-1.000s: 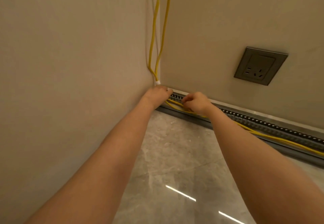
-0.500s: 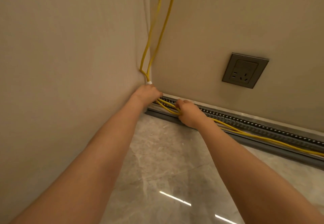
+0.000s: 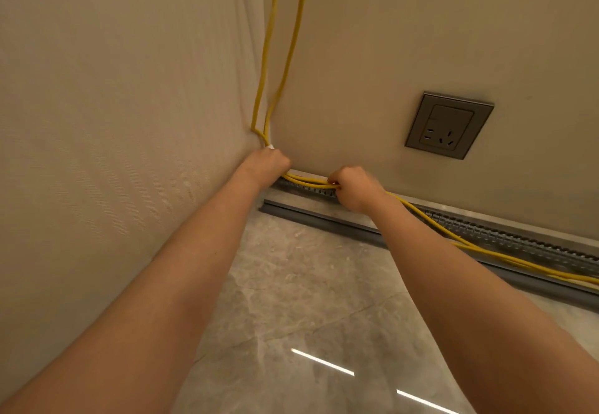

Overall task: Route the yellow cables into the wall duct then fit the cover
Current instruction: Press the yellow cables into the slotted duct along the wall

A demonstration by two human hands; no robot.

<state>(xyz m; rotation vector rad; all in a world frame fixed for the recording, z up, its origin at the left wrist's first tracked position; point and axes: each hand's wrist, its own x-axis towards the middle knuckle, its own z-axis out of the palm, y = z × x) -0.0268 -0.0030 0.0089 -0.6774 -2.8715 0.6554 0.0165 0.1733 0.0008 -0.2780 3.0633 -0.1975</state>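
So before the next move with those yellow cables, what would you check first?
1. Right hand grips the yellow cables: ok.
2. Left hand holds them at the corner: cannot tell, its fingers are hidden.
3. Wall duct open, no cover on it: ok.
4. Cables seated in the duct to the right of the right hand: not ok, they sag across its front.
5. White tie binds the two cables above the left hand: ok.
6. Cover ready nearby: cannot tell; the grey strip by the floor may be it.
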